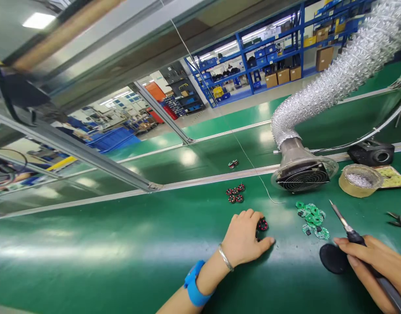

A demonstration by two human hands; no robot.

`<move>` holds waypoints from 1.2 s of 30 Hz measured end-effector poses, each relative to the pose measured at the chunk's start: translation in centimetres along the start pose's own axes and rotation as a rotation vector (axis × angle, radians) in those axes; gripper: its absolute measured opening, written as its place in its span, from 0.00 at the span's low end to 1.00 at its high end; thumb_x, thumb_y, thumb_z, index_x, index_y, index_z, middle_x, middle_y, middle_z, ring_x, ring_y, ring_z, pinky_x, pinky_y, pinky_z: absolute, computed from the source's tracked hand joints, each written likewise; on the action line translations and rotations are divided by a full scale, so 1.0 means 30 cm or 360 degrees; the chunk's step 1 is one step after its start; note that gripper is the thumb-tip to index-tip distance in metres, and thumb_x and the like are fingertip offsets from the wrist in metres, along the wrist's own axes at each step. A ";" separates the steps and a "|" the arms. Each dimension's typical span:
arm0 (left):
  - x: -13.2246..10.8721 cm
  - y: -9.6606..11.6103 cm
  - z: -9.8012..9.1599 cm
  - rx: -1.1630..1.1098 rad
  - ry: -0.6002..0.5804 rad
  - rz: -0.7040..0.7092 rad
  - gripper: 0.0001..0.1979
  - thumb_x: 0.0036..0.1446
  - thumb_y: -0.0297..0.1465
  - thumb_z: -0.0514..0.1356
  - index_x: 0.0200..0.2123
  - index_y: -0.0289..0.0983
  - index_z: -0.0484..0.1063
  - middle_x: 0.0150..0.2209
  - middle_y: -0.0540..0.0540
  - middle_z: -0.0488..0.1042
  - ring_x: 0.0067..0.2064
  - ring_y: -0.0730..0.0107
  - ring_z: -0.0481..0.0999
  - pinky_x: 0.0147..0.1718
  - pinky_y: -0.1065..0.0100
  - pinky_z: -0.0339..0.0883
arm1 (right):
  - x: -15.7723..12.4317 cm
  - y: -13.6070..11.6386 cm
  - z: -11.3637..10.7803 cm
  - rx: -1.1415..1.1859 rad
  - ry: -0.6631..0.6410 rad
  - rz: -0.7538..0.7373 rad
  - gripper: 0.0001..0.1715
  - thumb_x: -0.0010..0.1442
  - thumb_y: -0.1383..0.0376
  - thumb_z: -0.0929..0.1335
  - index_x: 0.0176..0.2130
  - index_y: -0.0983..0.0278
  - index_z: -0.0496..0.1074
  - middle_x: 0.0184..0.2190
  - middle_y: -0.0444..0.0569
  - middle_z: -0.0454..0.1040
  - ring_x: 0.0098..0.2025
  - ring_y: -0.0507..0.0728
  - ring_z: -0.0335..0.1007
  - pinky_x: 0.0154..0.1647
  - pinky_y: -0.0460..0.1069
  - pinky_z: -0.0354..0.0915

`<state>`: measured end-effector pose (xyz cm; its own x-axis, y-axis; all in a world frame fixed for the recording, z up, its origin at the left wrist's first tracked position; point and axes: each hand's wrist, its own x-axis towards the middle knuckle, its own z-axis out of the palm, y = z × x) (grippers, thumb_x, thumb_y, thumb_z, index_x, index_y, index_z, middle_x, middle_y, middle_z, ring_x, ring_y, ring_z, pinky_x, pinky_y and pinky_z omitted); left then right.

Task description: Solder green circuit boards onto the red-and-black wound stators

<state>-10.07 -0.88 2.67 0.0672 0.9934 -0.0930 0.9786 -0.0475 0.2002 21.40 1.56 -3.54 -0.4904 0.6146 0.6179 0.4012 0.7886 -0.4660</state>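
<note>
My left hand (pixel 244 237) rests on the green bench top, its fingers curled round a small black round part with red dots (pixel 262 224). Part of what lies beneath the palm is hidden. My right hand (pixel 377 261) grips a soldering iron (pixel 354 235) like a pen, the tip pointing up and away. Below that hand lies a black round pad (pixel 333 258). Between the hands sits a loose pile of green round circuit boards (pixel 313 216). Beyond my left hand are several black-and-red round parts (pixel 235 192) in a cluster. A thin solder wire (pixel 257 172) hangs down, its end near the boards.
A fume extractor (pixel 301 176) on a silver flexible duct (pixel 321 83) stands at the back. To its right are a yellowish tape roll (pixel 359 181), a black device (pixel 372 152) and cutters (pixel 398 219). More small parts (pixel 233 164) lie past the metal rail (pixel 200 179).
</note>
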 end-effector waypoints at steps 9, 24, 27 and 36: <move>-0.010 0.227 0.048 -0.0251 0.0139 0.0344 0.09 0.55 0.36 0.63 0.36 0.37 0.74 0.33 0.45 0.76 0.37 0.59 0.74 0.37 0.61 0.66 | 0.059 -0.039 -0.017 0.0044 0.0022 -0.0063 0.17 0.62 0.74 0.64 0.50 0.61 0.69 0.39 0.49 0.79 0.31 0.55 0.72 0.33 0.50 0.71; -0.001 0.416 0.230 0.0007 0.0570 0.0420 0.08 0.57 0.36 0.61 0.30 0.38 0.69 0.26 0.45 0.73 0.28 0.62 0.75 0.26 0.65 0.65 | 0.072 0.019 -0.009 0.0197 -0.0096 -0.0097 0.15 0.62 0.74 0.62 0.48 0.63 0.68 0.32 0.48 0.76 0.29 0.54 0.65 0.32 0.49 0.68; 0.005 0.389 0.222 -0.0126 0.0471 0.0400 0.12 0.56 0.39 0.63 0.29 0.38 0.68 0.26 0.47 0.72 0.27 0.65 0.74 0.26 0.67 0.64 | 0.067 0.011 -0.014 0.0202 -0.0097 -0.0077 0.15 0.61 0.75 0.62 0.47 0.63 0.67 0.30 0.47 0.74 0.28 0.54 0.63 0.31 0.49 0.66; 0.030 0.293 0.186 -0.0913 0.0041 0.0462 0.09 0.54 0.32 0.67 0.32 0.37 0.69 0.29 0.51 0.70 0.25 0.75 0.67 0.24 0.74 0.62 | 0.069 -0.059 0.018 0.0346 -0.0062 -0.0068 0.12 0.61 0.74 0.64 0.44 0.63 0.66 0.30 0.46 0.73 0.27 0.53 0.60 0.27 0.47 0.61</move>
<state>-0.31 -0.97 -1.10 0.3022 0.9510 0.0652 0.6611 -0.2584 0.7044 19.24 1.46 -1.78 -0.5345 0.5773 0.6172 0.2049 0.7970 -0.5681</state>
